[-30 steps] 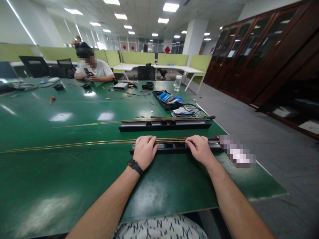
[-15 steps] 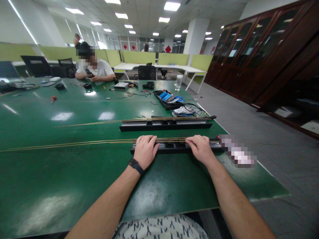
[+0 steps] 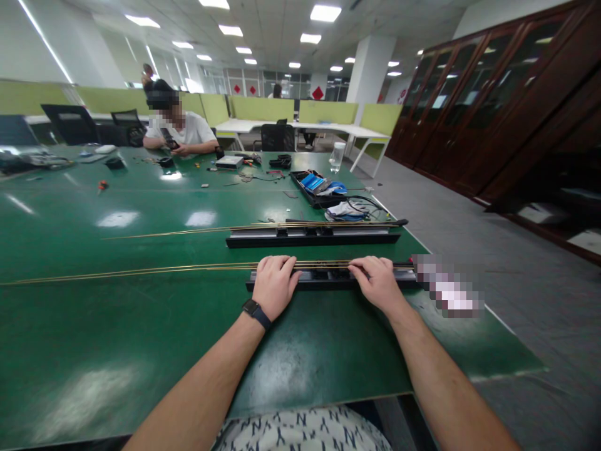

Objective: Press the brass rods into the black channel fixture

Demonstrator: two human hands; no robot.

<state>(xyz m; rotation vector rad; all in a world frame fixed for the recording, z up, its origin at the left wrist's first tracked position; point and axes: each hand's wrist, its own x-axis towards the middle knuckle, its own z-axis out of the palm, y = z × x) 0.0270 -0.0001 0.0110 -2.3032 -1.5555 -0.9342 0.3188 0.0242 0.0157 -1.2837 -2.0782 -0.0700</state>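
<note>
Across the near black rail [image 3: 307, 285], which has a silvery inner strip, lie several thin brass-coloured rods [image 3: 188, 269]. They run lengthwise along it and stick out far to the left over the table. My left hand [image 3: 273, 282] is closed over the rail's left part, thumb on the near side and fingers over the rods; its fingertips are partly hidden. Further right, my right hand [image 3: 378, 282] pinches the rods between thumb and fingers above the rail. Dark blocks [image 3: 328, 274] sit in the rail between my hands.
Beyond lies a second black rail [image 3: 312, 240] with similar rods. Behind it are a black tray [image 3: 319, 191] with blue parts, gloves [image 3: 347, 210] and a clear cup [image 3: 337, 156]. A pixelated item [image 3: 446, 285] lies right. A person [image 3: 178, 128] sits across the green table [image 3: 141, 351].
My hands stay in almost the same place on the rail and rods. Across the table, the person's phone is tilted slightly more upright.
</note>
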